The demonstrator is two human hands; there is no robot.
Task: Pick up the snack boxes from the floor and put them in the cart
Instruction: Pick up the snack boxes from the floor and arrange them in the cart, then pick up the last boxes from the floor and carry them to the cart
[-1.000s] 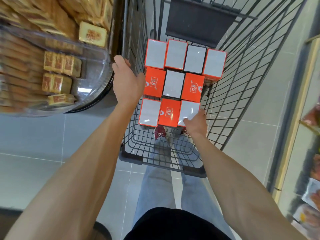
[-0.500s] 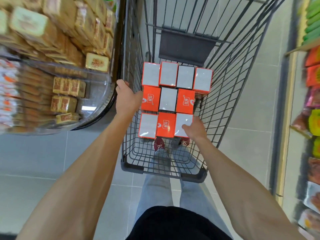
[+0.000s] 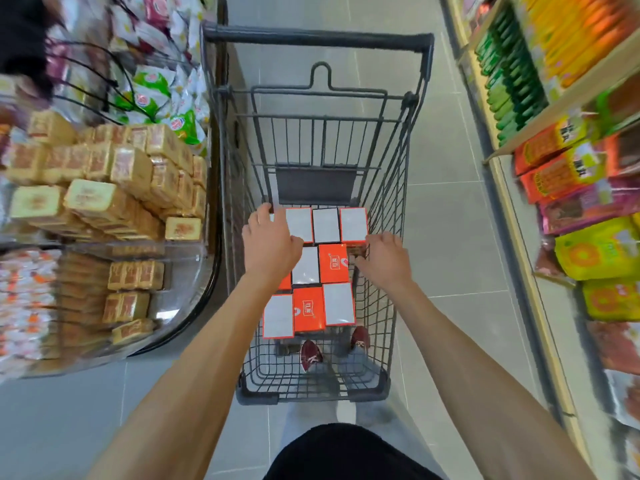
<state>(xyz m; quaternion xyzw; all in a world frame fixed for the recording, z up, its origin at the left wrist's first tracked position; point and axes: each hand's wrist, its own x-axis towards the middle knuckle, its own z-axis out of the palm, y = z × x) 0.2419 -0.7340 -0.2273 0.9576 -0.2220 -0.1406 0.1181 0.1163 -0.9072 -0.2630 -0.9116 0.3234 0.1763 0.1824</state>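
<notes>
Several orange-and-white snack boxes (image 3: 333,263) lie packed in three rows on the floor of a dark wire cart (image 3: 311,38). My left hand (image 3: 270,247) lies palm down with fingers spread over the back-left box and hides most of it. My right hand (image 3: 384,258) sits at the right edge of the boxes, by the cart's right wall, with its fingers bent against the side of the back-right box. Neither hand lifts a box. No box shows on the floor outside the cart.
A curved clear display bin (image 3: 180,327) piled with yellow wrapped cakes (image 3: 104,202) presses against the cart's left side. Shelves of bright snack packets (image 3: 571,174) run along the right. Grey tiled aisle floor (image 3: 450,202) stretches ahead. My red shoes (image 3: 310,355) show through the cart's mesh.
My left hand moved from the cart's left side onto the back-left box. My right hand left the front-right box and moved back to the right edge. My view tilted up the aisle.
</notes>
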